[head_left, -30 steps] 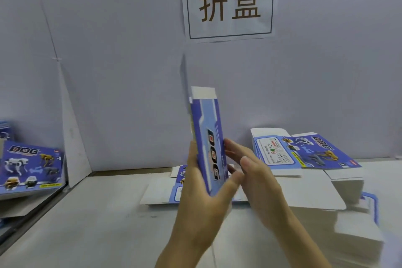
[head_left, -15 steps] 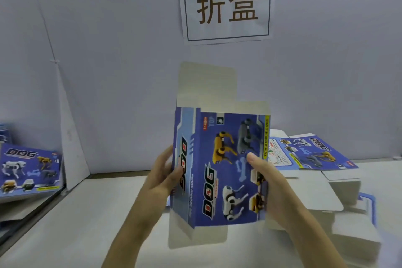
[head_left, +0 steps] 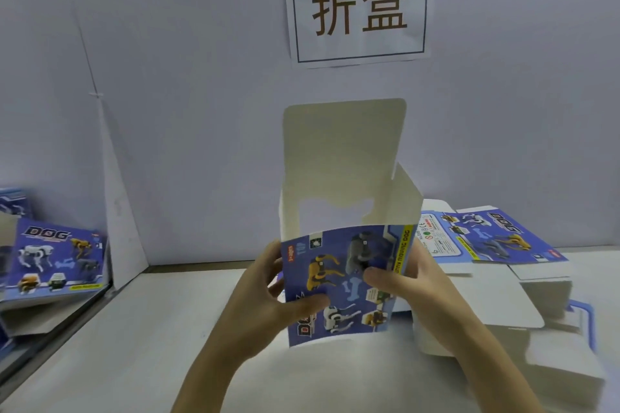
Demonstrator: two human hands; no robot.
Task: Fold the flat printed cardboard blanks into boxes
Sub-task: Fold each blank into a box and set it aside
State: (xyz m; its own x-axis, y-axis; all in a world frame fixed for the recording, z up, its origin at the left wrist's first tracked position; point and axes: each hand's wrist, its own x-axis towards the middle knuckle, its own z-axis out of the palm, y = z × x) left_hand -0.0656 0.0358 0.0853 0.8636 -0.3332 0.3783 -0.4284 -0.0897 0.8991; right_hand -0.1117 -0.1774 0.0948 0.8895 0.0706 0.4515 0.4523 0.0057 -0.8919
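Head view | we hold the box over the table: left hand pinches its left edge, right hand grips its right | sleeve opened, top flaps up, not yet tucked | stack of flat blanks at right: lots left.

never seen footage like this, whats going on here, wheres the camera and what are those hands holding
No machine here: a person works with bare hands, and the picture comes from a camera worn on their head, looking forward and down. The left hand and right hand each grip a blue printed box, opened into a tube with its white top flaps standing up. On the white table, to the right, lies a stack of flat blanks. Another printed carton sits at the far left. A paper sign hangs on the wall.
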